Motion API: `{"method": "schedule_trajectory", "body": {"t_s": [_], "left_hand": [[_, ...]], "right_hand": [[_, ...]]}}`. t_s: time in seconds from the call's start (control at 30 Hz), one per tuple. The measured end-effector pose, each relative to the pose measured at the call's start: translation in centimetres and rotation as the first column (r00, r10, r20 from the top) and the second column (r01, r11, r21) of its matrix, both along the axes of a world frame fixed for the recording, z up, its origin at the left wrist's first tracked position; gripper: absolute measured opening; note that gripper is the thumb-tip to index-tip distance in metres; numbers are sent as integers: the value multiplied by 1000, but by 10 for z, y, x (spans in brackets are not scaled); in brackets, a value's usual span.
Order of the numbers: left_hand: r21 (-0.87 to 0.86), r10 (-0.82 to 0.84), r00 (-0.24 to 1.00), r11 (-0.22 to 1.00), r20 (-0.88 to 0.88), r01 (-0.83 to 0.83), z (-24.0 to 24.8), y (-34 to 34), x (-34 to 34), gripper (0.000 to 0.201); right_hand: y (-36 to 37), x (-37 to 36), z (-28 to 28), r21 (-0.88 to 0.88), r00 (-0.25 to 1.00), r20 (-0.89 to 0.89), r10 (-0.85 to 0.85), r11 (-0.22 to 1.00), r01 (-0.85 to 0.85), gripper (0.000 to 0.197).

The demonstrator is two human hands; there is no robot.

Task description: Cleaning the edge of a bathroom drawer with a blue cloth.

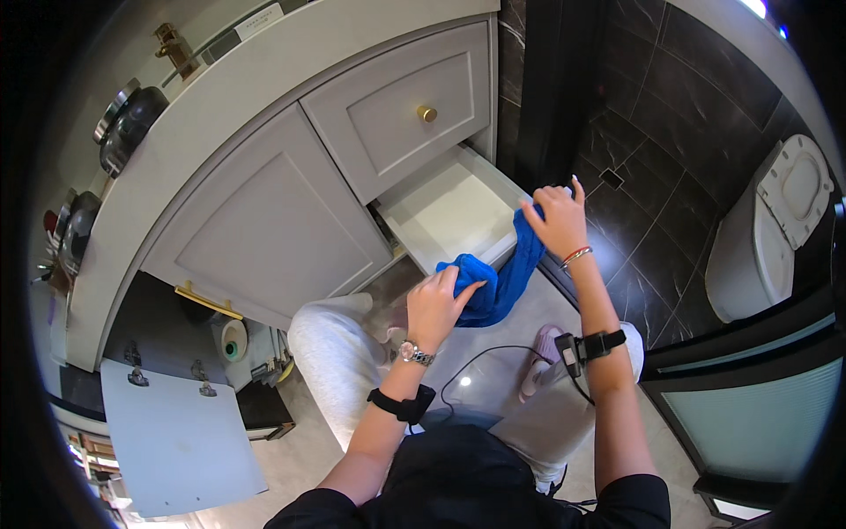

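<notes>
A blue cloth (513,286) hangs in a loop between my two hands, at the front edge of a pulled-out white drawer (445,210). My left hand (434,307) grips one end of it near the drawer's front left corner, with the thumb stretched along the cloth. Farther off to the right, my right hand (560,220) has its fingers closed over the other end, by the drawer's right corner. One finger of that hand sticks out. The cloth's middle sags below the drawer front. Inside the drawer only the pale bottom shows.
Above is a closed drawer with a gold knob (427,114). A grey cabinet door (273,207) stands left, and an open lower door (181,441) hangs at lower left. Dark jars (132,128) stand on the counter. A toilet (767,234) is at right. A cable (476,354) runs between my arms.
</notes>
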State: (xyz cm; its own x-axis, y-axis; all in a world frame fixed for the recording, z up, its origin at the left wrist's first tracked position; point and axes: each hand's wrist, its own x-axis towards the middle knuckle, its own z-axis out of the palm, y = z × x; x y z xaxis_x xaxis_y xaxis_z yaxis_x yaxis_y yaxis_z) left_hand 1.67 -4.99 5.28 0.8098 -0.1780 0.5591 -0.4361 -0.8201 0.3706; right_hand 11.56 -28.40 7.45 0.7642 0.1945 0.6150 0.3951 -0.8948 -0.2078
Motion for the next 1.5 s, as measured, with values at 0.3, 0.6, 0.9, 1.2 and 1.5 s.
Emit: {"method": "schedule_trajectory", "body": {"t_s": [0.3,0.6,0.9,1.2,1.5], "left_hand": [[40,-6,1000,999,21,5,-1,3,2,37],[12,-11,1000,1000,26,11,-2,0,4,31],[-1,-24,999,1000,33,24,-3,5,4,26],[-22,-20,1000,1000,16,20,-2,3,3,23],[-38,-31,999,999,19,31,-3,1,3,23]], "right_hand": [[58,-31,-24,49,926,36,376,925,-377,34],[-9,5,-13,26,997,79,-24,999,22,35],[34,-22,-18,-25,998,62,6,1000,-4,31],[42,-40,-7,-70,980,0,197,978,-196,30],[-5,0,-27,94,986,107,-128,989,118,31]]}}
